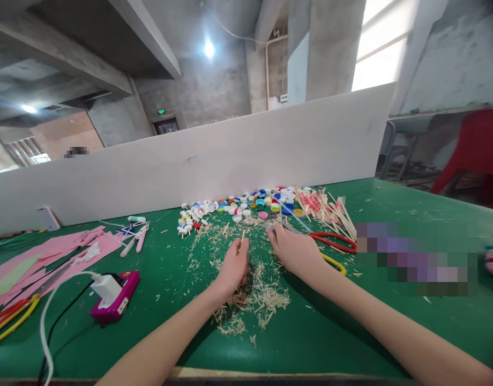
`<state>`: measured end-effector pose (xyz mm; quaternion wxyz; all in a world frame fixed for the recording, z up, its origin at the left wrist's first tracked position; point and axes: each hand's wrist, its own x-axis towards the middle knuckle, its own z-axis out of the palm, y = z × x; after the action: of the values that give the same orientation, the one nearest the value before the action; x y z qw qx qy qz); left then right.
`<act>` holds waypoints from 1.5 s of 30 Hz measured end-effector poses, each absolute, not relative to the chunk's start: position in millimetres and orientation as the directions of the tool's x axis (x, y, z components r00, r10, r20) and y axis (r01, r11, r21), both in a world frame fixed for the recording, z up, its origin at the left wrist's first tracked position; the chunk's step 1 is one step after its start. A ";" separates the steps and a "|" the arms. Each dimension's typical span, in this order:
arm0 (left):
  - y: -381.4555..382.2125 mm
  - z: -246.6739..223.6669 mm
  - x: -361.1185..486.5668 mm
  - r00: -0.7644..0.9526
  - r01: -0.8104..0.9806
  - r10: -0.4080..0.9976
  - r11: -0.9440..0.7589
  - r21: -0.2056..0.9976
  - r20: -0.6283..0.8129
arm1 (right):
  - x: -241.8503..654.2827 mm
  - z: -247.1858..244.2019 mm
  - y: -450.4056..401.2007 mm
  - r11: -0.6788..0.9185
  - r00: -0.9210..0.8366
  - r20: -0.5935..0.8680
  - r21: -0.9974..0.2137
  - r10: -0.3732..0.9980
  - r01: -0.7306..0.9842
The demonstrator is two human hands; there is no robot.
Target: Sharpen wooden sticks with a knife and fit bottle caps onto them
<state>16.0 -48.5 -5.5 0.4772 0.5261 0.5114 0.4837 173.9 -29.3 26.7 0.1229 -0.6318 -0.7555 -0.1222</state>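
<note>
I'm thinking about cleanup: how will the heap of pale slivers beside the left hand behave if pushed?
The pale slivers look thin and loosely tangled, so the heap would probably break apart rather than slide as one. Each is likely very light, being so small and fine. Some may trail behind, as stray bits lie scattered over the green tabletop.

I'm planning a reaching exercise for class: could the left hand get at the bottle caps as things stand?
Probably yes: only loose shavings seem to lie between the left hand and the bottle caps, though a thin stick occupies that hand's grip.
</note>
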 end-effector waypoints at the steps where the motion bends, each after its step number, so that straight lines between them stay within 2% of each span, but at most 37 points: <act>1: -48.2 -4.4 15.7 0.034 0.045 0.999 -0.006 0.999 0.005 | 174.1 26.4 -28.9 0.201 -0.195 0.353 0.020 0.915 0.979; 7: -49.0 5.0 14.3 0.088 -0.087 0.996 0.011 0.996 -0.003 | 164.6 24.1 -33.2 0.433 -0.394 0.368 -0.028 0.843 0.901; 12: -57.4 12.3 16.1 0.113 -0.128 0.993 -0.028 0.991 0.042 | 163.8 25.1 -38.1 0.516 -0.460 0.369 -0.063 0.808 0.854; 19: -63.8 17.0 17.9 0.165 -0.101 0.985 -0.043 0.994 0.059 | 164.2 27.1 -40.0 0.465 -0.396 0.386 -0.103 0.833 0.879; 24: -63.7 11.5 17.7 0.215 -0.015 0.975 -0.053 0.998 0.055 | 164.8 28.7 -39.9 0.501 -0.444 0.341 -0.098 0.829 0.860; 30: -62.9 8.0 17.4 0.188 0.116 0.964 -0.214 0.970 0.191 | 166.4 29.6 -40.0 0.535 -0.500 0.280 -0.060 0.819 0.843; 38: -62.9 7.8 14.7 0.127 0.260 0.964 -0.261 0.930 0.235 | 155.3 21.5 -47.7 0.382 -0.366 0.305 0.007 0.879 0.924; 45: -59.6 6.1 14.3 0.131 0.277 0.966 -0.252 0.927 0.223 | 149.5 27.5 -57.5 0.293 -0.297 0.293 0.057 0.909 0.954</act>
<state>14.3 -59.6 6.1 0.3805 0.6488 0.4787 0.4529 149.5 -57.5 27.5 0.1027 -0.5841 -0.7975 -0.1107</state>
